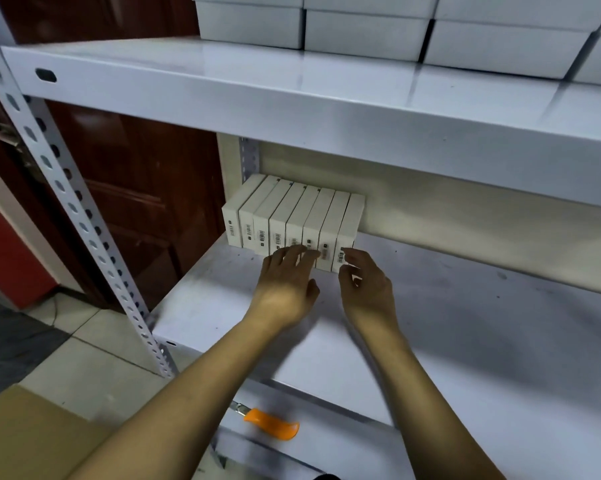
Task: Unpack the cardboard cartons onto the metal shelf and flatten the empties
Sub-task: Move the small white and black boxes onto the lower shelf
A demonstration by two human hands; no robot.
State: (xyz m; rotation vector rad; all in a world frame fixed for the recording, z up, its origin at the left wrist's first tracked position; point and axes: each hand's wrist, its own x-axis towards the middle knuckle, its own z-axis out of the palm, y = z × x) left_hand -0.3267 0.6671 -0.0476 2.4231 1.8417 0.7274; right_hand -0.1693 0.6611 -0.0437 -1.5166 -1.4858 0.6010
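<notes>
Risk here: pushing the upright row of small white boxes (292, 216), far left on the metal shelf (465, 323), too hard and tipping the unsupported right-end one sideways. Left hand (285, 285) spread open against the box fronts; right hand (368, 289) loosely curled just beside the end box, gripping nothing. Near left, cardboard carton (25, 438), contents hidden. Orange-handled knife (271, 424) loose on the lower shelf.

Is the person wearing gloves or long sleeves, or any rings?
No gloves: the left hand and right hand are bare. No sleeves show anywhere in view. No ring, watch or bracelet can be seen either.
</notes>
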